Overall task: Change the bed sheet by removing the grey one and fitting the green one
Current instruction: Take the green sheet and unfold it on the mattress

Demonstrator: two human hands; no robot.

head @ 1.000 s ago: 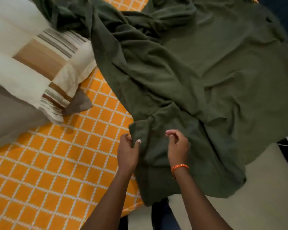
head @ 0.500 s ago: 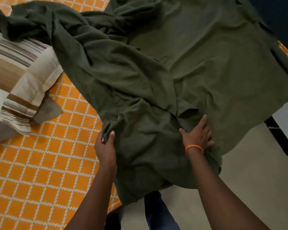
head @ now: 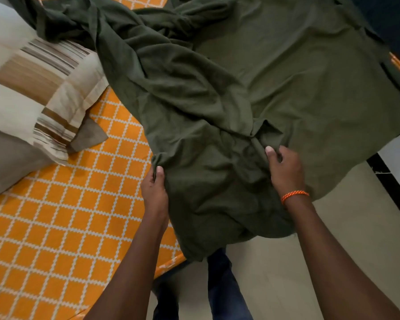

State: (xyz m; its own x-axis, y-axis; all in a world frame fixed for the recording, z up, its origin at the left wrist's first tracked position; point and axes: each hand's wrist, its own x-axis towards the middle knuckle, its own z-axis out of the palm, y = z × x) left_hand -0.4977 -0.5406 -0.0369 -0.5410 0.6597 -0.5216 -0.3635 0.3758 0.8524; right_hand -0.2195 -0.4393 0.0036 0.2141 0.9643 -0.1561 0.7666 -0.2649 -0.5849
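Both arms reach forward; the left hand (head: 154,192) and right hand (head: 283,170) each pinch the crumpled dark green cotton sheet (head: 252,88) at the bed's near edge.

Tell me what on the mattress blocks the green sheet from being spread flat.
The pillows at the left lie on the orange mattress, with the green sheet bunched against them. Both the left hand and right hand already grip the sheet.

Green sheet (head: 252,93), rumpled, lying across an orange lattice-patterned mattress (head: 62,227) and hanging over its near edge. Left hand (head: 154,192) pinches a fold at the sheet's border; right hand (head: 284,172), with an orange wristband (head: 293,195), grips bunched fabric. Striped pillow (head: 44,88) at upper left.
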